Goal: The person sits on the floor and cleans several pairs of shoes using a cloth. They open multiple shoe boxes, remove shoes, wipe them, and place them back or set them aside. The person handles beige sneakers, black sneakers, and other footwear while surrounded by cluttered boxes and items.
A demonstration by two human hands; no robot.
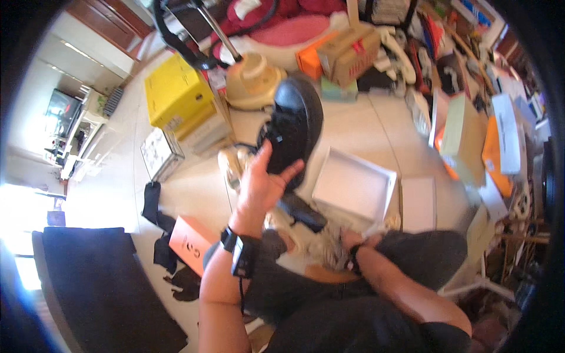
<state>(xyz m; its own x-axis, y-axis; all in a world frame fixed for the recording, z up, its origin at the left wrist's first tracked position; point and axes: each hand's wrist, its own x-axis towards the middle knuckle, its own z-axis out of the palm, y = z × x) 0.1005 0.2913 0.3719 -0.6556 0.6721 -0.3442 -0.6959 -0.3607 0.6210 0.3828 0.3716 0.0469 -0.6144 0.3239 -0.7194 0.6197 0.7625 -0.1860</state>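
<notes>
My left hand [265,181] is shut on a black shoe [293,128], raised in front of me with its rounded toe pointing away. Below its heel lies another dark object [304,212], too blurred to name. My right hand [353,238] rests low between my knees, in crumpled pale paper [324,247]; its fingers are blurred, and whether it grips the paper cannot be told. An open white box part [355,183] lies on the floor beyond my right hand, beside a flat white panel [418,204]. Both my wrists wear dark straps.
At the left stand a yellow box [176,92], a marbled box [161,152], an orange box [190,242] and a dark flat-topped piece of furniture [97,282]. A beige appliance base [254,81] and a cardboard box [351,55] are ahead. Shoe boxes and clutter line the right [463,137].
</notes>
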